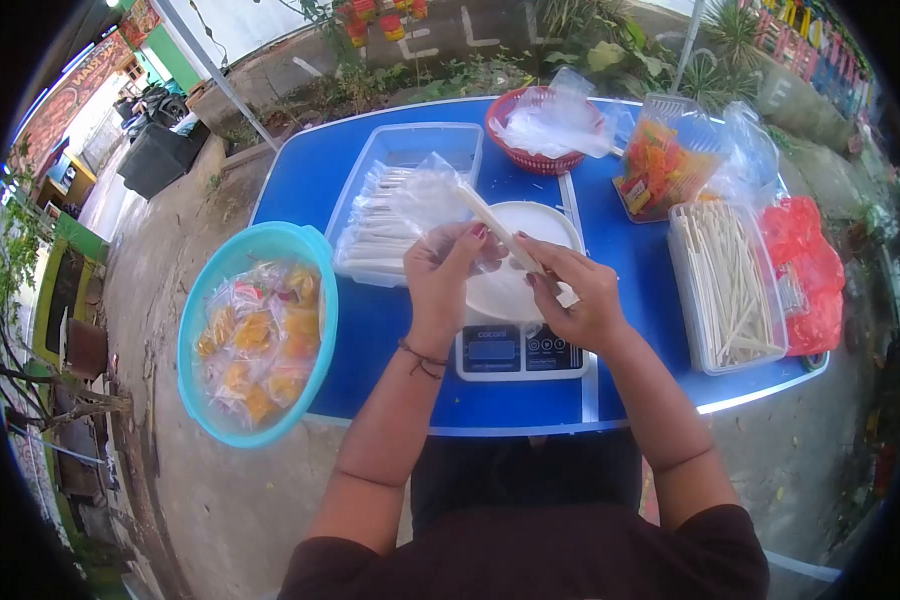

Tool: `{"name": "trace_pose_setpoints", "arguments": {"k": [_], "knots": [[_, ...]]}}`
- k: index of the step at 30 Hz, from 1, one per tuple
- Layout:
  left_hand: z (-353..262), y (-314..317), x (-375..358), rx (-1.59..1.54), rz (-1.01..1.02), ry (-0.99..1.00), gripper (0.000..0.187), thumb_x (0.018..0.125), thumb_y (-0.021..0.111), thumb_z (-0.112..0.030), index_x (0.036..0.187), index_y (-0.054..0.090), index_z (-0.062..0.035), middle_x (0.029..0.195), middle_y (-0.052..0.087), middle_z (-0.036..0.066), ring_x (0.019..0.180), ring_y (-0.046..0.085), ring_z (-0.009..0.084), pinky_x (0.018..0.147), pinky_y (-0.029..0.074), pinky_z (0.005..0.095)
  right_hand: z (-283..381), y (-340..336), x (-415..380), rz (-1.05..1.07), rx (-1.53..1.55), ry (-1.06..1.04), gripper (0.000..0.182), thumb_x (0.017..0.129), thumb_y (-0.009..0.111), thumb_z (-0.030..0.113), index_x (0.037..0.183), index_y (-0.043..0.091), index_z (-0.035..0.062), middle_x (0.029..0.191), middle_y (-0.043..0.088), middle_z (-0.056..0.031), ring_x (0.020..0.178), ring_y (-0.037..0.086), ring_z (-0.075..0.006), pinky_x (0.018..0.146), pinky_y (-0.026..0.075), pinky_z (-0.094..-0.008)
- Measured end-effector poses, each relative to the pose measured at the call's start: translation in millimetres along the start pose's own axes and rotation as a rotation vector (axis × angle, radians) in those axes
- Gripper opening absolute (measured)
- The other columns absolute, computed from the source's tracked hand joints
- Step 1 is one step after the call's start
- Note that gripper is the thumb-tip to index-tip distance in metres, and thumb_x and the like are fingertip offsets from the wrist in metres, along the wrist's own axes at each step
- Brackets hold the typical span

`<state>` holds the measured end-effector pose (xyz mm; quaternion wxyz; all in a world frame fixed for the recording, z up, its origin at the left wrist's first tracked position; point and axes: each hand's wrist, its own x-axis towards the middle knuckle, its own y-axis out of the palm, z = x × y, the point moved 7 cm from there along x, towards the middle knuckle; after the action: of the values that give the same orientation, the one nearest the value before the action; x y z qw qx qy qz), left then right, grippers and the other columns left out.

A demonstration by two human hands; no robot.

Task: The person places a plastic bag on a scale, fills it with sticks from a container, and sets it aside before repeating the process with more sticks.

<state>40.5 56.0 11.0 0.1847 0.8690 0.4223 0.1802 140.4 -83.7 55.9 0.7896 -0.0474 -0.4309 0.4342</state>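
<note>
My left hand (440, 275) is closed, pinching a clear plastic bag (428, 195) that stands up above its fingers. In my right hand (580, 295) is a small bundle of pale sticks (495, 222), gripped at its lower end and slanting up to the left. The upper end of the bundle overlaps the bag's edge in this view. Both hands are over a white kitchen scale (473, 364) with a round white plate (555, 225) on it. Behind my left hand, a clear plastic tray (395, 135) holds several bagged bundles of similar sticks (375, 225).
A turquoise basin (195, 375) with bagged yellow-orange food stands at the left. To the right, a plastic box (715, 365) is full of loose pale sticks, beside a red plastic bag (805, 265). Behind are a red basket (520, 155) of clear bags and a container of orange pieces (660, 165).
</note>
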Motion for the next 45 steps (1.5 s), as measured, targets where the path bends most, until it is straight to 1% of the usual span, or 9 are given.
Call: {"name": "trace_pose_setpoints", "arguments": {"k": [11,17,20,29,32,36,39,42,45], "knots": [[-6,-2,1,0.003,-0.007,0.007,0.021,0.093,0.059,-0.011,0.1,0.067,0.0071,0.09,0.071,0.016,0.08,0.072,0.0221,0.07,0.058,0.0321,19,10,-2,-0.126,-0.476,-0.281,0.039,0.077,0.064,-0.004,0.116,0.066,0.0009,0.112,0.07,-0.0151,0.085,0.072,-0.0228,0.067,0.058,-0.03],[-5,-1,1,-0.19,0.074,0.045,0.023,0.094,0.056,-0.008,0.106,0.065,0.0093,0.097,0.071,0.018,0.083,0.072,0.0239,0.074,0.06,0.0344,21,9,-1,-0.134,-0.554,-0.348,0.031,0.082,0.062,0.002,0.112,0.068,0.0018,0.11,0.07,-0.0146,0.086,0.072,-0.0221,0.067,0.058,-0.0302],[-4,-1,0,-0.049,0.08,0.076,0.023,0.094,0.055,-0.007,0.109,0.064,0.0087,0.101,0.07,0.017,0.086,0.072,0.0245,0.079,0.06,0.0366,18,6,-1,-0.141,-0.502,-0.32,0.033,0.078,0.065,-0.001,0.111,0.069,0.0022,0.109,0.07,-0.0148,0.086,0.072,-0.024,0.068,0.058,-0.0301],[-17,-13,11,-0.218,-0.04,0.117,0.021,0.092,0.06,-0.004,0.111,0.065,0.0041,0.106,0.069,0.014,0.099,0.068,0.0233,0.089,0.057,0.0358,-42,11,-9,0.021,0.458,0.409,0.043,0.08,0.061,-0.008,0.12,0.067,0.0033,0.109,0.071,-0.0109,0.088,0.069,-0.0114,0.078,0.054,-0.0232],[-11,-26,13,-0.191,-0.139,0.064,0.02,0.092,0.06,-0.004,0.11,0.065,0.0027,0.104,0.069,0.014,0.095,0.069,0.023,0.086,0.058,0.0352,-46,14,-12,0.086,0.532,0.501,0.041,0.081,0.059,-0.009,0.119,0.068,0.0029,0.11,0.07,-0.0097,0.09,0.068,-0.0112,0.082,0.053,-0.0224],[-10,-28,12,-0.182,-0.192,0.04,0.022,0.092,0.059,-0.006,0.112,0.064,0.002,0.102,0.07,0.016,0.091,0.071,0.0238,0.083,0.06,0.034,-32,7,-4,0.071,0.316,0.36,0.042,0.079,0.062,-0.006,0.119,0.068,0.0053,0.103,0.073,-0.0111,0.087,0.071,-0.0124,0.078,0.055,-0.0245],[-12,-21,14,-0.216,-0.102,0.027,0.022,0.094,0.057,-0.008,0.111,0.064,0.0033,0.105,0.069,0.019,0.096,0.07,0.0261,0.083,0.06,0.0357,-9,-3,1,0.016,0.02,0.144,0.042,0.078,0.063,-0.005,0.117,0.069,0.0072,0.099,0.074,-0.0125,0.086,0.073,-0.0162,0.075,0.056,-0.0266],[-10,-4,11,-0.431,0.082,-0.103,0.023,0.095,0.055,-0.009,0.111,0.064,0.0048,0.106,0.069,0.021,0.098,0.07,0.0283,0.082,0.06,0.0373,-5,-5,2,-0.048,0.01,0.105,0.042,0.077,0.063,-0.005,0.117,0.07,0.0068,0.096,0.074,-0.0109,0.084,0.072,-0.0142,0.074,0.055,-0.0242],[-6,-4,9,-0.162,0.05,-0.113,0.023,0.095,0.055,-0.008,0.11,0.064,0.0056,0.105,0.069,0.021,0.097,0.07,0.0287,0.079,0.061,0.0372,-9,-6,2,-0.043,0.013,0.109,0.043,0.078,0.062,-0.006,0.118,0.069,0.0066,0.098,0.074,-0.0117,0.082,0.073,-0.0158,0.072,0.056,-0.0244]]}}
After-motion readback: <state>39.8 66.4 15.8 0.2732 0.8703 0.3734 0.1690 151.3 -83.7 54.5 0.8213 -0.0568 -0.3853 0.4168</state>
